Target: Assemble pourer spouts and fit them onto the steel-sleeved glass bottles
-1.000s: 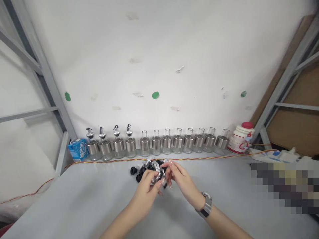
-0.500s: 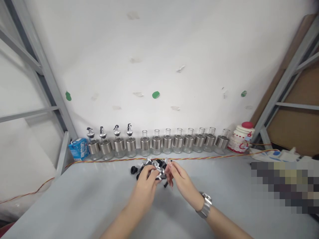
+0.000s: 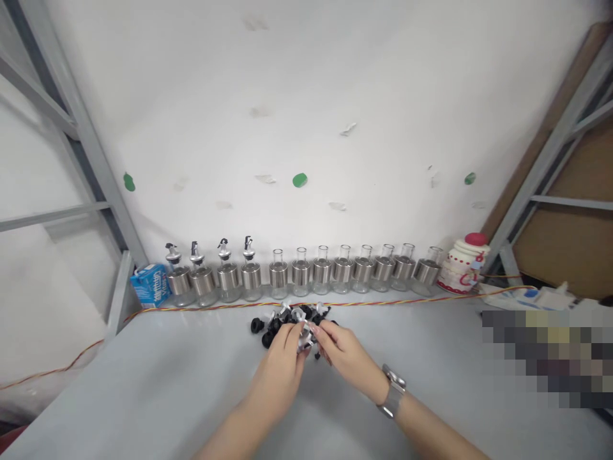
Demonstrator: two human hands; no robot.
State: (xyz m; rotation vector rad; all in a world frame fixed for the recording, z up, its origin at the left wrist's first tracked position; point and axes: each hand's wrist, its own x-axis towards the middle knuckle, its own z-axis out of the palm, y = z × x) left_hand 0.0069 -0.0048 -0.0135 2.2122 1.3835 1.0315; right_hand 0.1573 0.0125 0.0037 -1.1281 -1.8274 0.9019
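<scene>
In the head view, my left hand [image 3: 282, 358] is closed round a silver pourer top [image 3: 305, 342], held low over the table. My right hand [image 3: 352, 358] meets it from the other side, thumb and fingers pinched together on the pourer top. Any smaller part between those fingertips is hidden. Just beyond both hands lies a pile of loose black stoppers [image 3: 257, 326] and silver and whitish pourer parts [image 3: 299, 314], partly covered by my fingers.
Along the wall stands a row of glass bottles with steel bands; several on the left carry pourers [image 3: 225, 249], while the others, such as one bottle [image 3: 345, 271], have bare necks. A twisted wire [image 3: 205, 309] runs before them. A blue carton [image 3: 151, 287] and a white-red jar [image 3: 463, 265] flank the row.
My right hand has moved left and slightly down, bringing its fingertips from beside the pile onto the pourer top in my left hand. My left hand stays in about the same place.
</scene>
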